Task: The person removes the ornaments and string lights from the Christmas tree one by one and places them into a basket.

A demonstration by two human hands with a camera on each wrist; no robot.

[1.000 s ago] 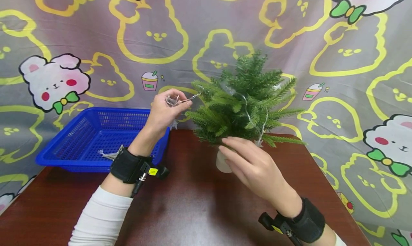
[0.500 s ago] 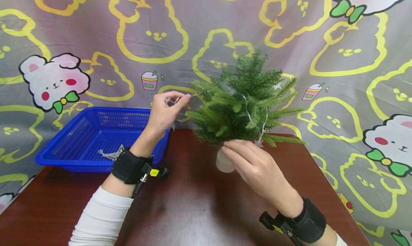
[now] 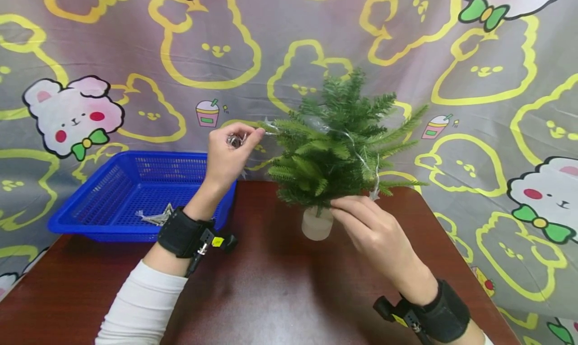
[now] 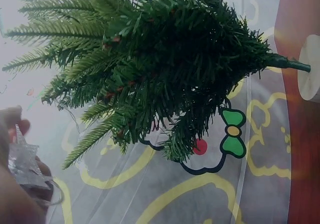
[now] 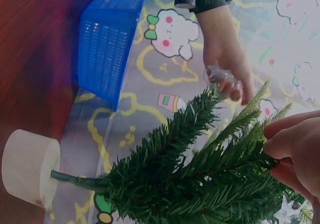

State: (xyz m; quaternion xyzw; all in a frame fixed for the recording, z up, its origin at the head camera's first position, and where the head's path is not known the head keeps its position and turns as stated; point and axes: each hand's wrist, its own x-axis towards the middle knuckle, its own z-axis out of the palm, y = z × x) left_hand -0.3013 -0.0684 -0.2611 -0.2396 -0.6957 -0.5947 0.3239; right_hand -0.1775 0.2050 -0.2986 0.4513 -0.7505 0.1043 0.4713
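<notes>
A small artificial Christmas tree (image 3: 325,149) stands on a pale round base (image 3: 316,225). Clear wire string lights with star pieces cross its branches; one star (image 3: 374,193) hangs at the lower right. My left hand (image 3: 226,157), left of the tree, holds the bunched string lights (image 4: 24,164) in curled fingers. From its thumb and forefinger the wire runs to the upper left branches. At the lower right, my right hand (image 3: 377,229) pinches a branch (image 5: 255,159) between thumb and fingers. The branch's tip is hidden by the fingers.
On the table's left stands a blue plastic basket (image 3: 113,229) with a star-shaped ornament (image 3: 160,215) inside. A patterned cloth (image 3: 289,14) hangs close behind the table (image 3: 266,295). Both wrists wear black straps with cameras.
The tree has turned slightly, its branches and hanging star shifting. My right hand has moved a little right. The left thumb and forefinger have drawn closer together on the wire.
</notes>
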